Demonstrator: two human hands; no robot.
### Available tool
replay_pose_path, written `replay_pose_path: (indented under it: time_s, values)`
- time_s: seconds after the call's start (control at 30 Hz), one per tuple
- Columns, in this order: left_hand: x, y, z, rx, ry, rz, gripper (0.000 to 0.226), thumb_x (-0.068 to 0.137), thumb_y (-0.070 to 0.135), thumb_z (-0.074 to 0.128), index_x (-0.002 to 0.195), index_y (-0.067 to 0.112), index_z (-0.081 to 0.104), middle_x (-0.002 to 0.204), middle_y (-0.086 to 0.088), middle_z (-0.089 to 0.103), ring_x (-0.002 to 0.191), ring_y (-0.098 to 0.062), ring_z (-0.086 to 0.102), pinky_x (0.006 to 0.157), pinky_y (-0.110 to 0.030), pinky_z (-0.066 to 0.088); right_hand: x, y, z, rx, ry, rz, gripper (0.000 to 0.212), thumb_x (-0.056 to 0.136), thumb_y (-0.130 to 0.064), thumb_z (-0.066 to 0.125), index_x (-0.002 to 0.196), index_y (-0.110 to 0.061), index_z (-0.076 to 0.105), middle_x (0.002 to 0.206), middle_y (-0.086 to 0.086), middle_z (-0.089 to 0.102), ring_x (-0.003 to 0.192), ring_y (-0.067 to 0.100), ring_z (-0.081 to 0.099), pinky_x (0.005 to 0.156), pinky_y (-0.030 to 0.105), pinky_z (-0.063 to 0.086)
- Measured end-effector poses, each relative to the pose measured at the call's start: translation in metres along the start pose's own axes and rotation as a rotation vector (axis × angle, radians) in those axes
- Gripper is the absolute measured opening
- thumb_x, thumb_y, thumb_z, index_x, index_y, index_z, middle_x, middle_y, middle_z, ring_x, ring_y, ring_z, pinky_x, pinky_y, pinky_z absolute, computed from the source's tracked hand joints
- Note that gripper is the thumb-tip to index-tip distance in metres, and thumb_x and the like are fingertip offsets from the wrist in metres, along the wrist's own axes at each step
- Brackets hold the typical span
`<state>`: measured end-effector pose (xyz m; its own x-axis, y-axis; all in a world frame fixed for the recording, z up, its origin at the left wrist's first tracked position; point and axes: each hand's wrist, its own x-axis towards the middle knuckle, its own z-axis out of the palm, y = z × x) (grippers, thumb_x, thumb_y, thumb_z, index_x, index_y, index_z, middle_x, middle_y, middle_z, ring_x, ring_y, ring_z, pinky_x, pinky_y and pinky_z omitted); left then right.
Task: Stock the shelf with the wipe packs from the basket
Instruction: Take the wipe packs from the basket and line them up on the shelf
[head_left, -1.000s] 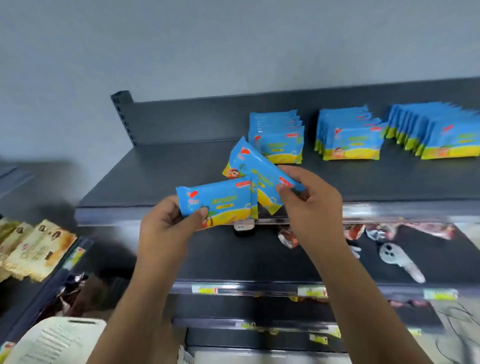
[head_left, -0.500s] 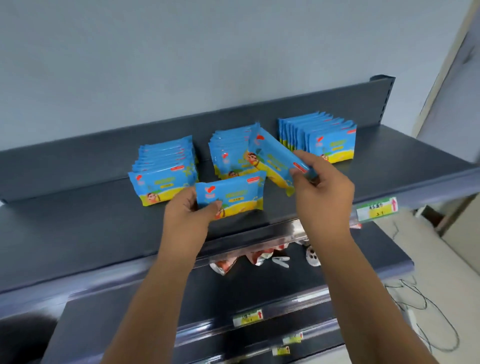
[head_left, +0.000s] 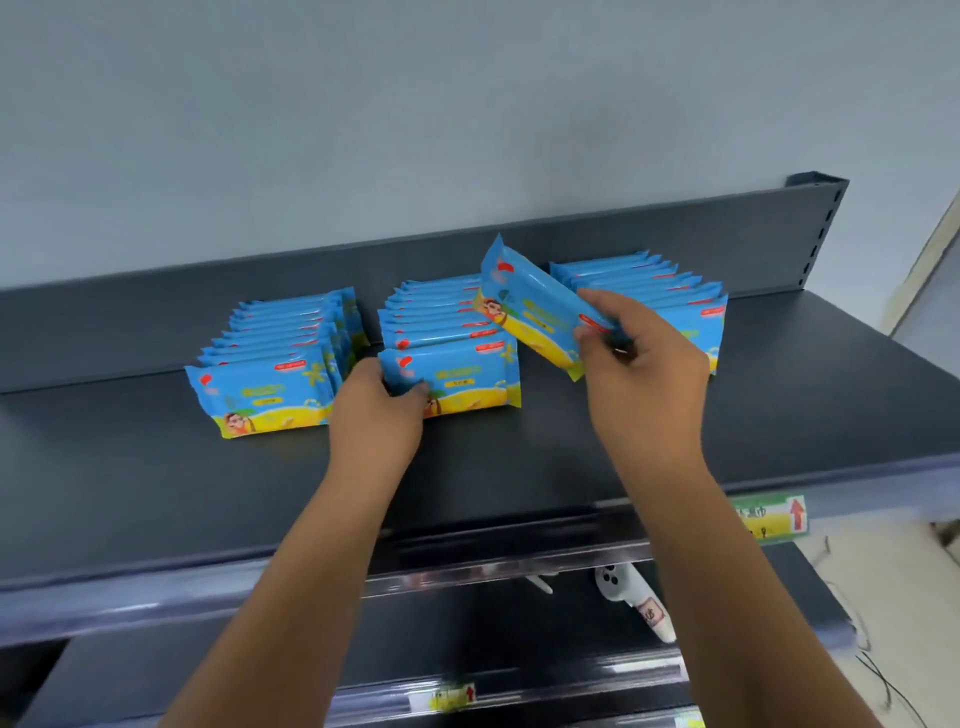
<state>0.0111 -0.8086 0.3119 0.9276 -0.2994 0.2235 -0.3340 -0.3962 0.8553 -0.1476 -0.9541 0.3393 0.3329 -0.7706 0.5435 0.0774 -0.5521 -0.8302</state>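
Three rows of blue-and-yellow wipe packs stand on the dark grey top shelf: a left row, a middle row and a right row. My left hand grips the left end of one wipe pack, which stands upright at the front of the middle row. My right hand pinches the right end of a second wipe pack, held tilted in the air between the middle and right rows. The basket is out of view.
A green price label hangs on the shelf's front rail at the right. Below, a lower shelf carries a white object. A raised back panel runs behind the rows. Floor and cables show at the far right.
Both hands have moved forward over the shelf. The left pack now stands at the front of the middle row, and the right pack has risen higher beside it. The camera has come closer.
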Motion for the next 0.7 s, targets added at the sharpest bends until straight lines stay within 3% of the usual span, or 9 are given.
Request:
replay_pose_path:
  time_s: [0.13,0.43,0.6,0.7]
  values:
    - [-0.002,0.007,0.004,0.11,0.027,-0.008,0.027,0.092,0.028,0.072,0.108,0.015,0.054,0.09,0.008,0.058,0.081,-0.015,0.056,0.064,-0.031,0.038,0.005,0.007,0.002,0.011,-0.06,-0.005,0.03,0.094,-0.012,0.07,0.119,-0.028,0.074,0.102,-0.018,0.07,0.088,0.002,0.064,0.077,0.014,0.051]
    - [-0.005,0.004,0.007,0.182,0.093,0.063,0.043,0.092,0.028,0.072,0.124,0.012,0.05,0.119,-0.006,0.059,0.105,-0.025,0.059,0.08,-0.035,0.045,-0.002,0.003,0.006,0.011,-0.088,-0.039,0.032,0.094,-0.01,0.07,0.119,-0.029,0.074,0.097,-0.028,0.066,0.087,0.006,0.063,0.076,0.015,0.052]
    - [-0.011,0.006,0.005,0.222,0.104,0.15,0.055,0.091,0.025,0.074,0.135,0.01,0.045,0.131,-0.007,0.051,0.115,-0.025,0.054,0.084,-0.028,0.037,-0.006,-0.001,0.01,0.06,-0.066,-0.037,0.032,0.094,-0.009,0.069,0.119,-0.029,0.073,0.1,-0.019,0.07,0.085,0.009,0.065,0.075,0.018,0.053]
    - [-0.013,0.006,-0.003,0.157,0.15,0.24,0.049,0.096,0.026,0.066,0.138,0.01,0.047,0.134,-0.005,0.053,0.121,-0.022,0.053,0.094,-0.031,0.044,-0.009,-0.006,0.014,0.1,-0.078,-0.053,0.032,0.095,-0.008,0.069,0.118,-0.029,0.073,0.099,-0.017,0.071,0.082,0.007,0.064,0.073,0.016,0.05]
